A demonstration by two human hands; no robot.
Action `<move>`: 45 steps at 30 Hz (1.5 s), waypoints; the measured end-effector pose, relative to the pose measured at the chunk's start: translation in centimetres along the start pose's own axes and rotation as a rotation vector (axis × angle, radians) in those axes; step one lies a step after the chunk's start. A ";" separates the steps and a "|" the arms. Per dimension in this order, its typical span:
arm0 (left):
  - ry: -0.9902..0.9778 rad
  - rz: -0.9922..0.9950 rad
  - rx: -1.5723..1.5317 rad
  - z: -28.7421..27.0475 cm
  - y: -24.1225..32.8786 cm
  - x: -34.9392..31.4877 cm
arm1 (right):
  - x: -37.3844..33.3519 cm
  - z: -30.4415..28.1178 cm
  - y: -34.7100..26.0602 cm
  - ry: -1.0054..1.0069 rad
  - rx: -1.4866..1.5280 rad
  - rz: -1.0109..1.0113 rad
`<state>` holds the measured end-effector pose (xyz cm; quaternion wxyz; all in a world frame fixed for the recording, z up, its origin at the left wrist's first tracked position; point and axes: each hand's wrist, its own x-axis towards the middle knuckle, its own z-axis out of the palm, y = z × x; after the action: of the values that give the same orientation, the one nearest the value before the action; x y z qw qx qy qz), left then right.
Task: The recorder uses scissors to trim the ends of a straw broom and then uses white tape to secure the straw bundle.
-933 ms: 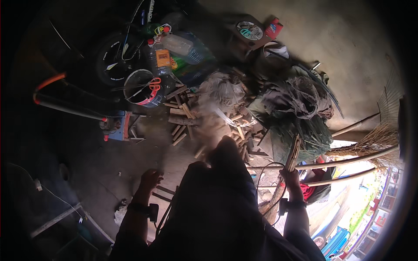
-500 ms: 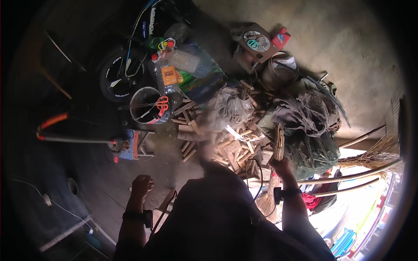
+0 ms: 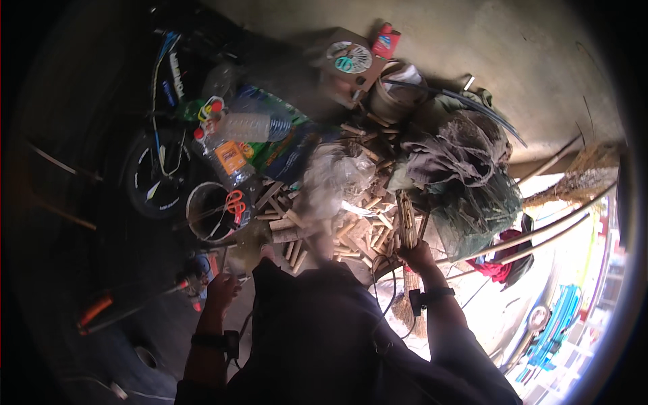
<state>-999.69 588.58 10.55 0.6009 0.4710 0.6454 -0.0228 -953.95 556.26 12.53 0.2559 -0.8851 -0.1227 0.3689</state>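
A short straw broom (image 3: 406, 219) stands nearly upright, with my right hand (image 3: 418, 256) wrapped round its pale, ribbed handle. Its bristles (image 3: 403, 310) show below, beside my right forearm. My left hand (image 3: 224, 291) hangs low on the left with its fingers curled in, and no object shows in it. Just beyond that hand is a blue and red tool or stand (image 3: 201, 268), partly hidden. A heap of cut wood pieces (image 3: 290, 233) lies ahead of me, under a crumpled clear plastic bag (image 3: 337, 172).
Left of the wood are a bucket (image 3: 192, 212) with orange-handled scissors (image 3: 235, 202), large plastic bottles (image 3: 246, 128) and a bicycle wheel (image 3: 158, 179). Stuffed sacks (image 3: 466, 152) and long poles (image 3: 540, 233) crowd the right. Behind stands a box with a fan-like disc (image 3: 347, 57).
The view has shifted, so the pile and sacks sit further left. My right hand still grips the broom. A foot now shows near the wood pieces.
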 end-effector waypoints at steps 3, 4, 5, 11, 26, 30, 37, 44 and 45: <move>-0.136 0.115 0.126 -1.0 1.8 5.3 | -2.3 0.8 -1.2 0.117 -0.055 0.012; -0.162 0.175 0.005 -0.7 2.1 6.6 | -2.9 1.4 -1.1 0.129 -0.004 0.028; -0.206 0.265 0.130 -1.3 2.0 9.1 | -3.4 1.9 -0.9 0.138 0.039 0.039; -0.315 0.232 0.316 1.3 10.7 10.1 | -9.8 5.7 1.6 0.282 0.251 0.166; -0.243 0.213 0.481 5.3 15.2 11.0 | -14.8 7.2 12.1 0.291 0.581 0.409; -0.218 0.289 0.516 6.7 18.2 12.1 | -14.4 7.7 12.6 0.279 0.642 0.454; -0.292 0.261 0.577 11.4 24.9 16.0 | -13.9 8.9 10.1 0.331 0.837 0.579; -0.365 0.480 0.869 16.8 32.2 23.9 | -13.1 12.5 7.2 0.384 0.863 0.736; -0.367 0.521 0.904 18.2 33.5 24.6 | -12.7 12.9 6.5 0.384 0.859 0.775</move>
<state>-960.59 610.61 3.81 0.4273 0.8145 0.3179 -0.2300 -971.84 550.32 8.73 0.4549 -0.7335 0.4165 0.2857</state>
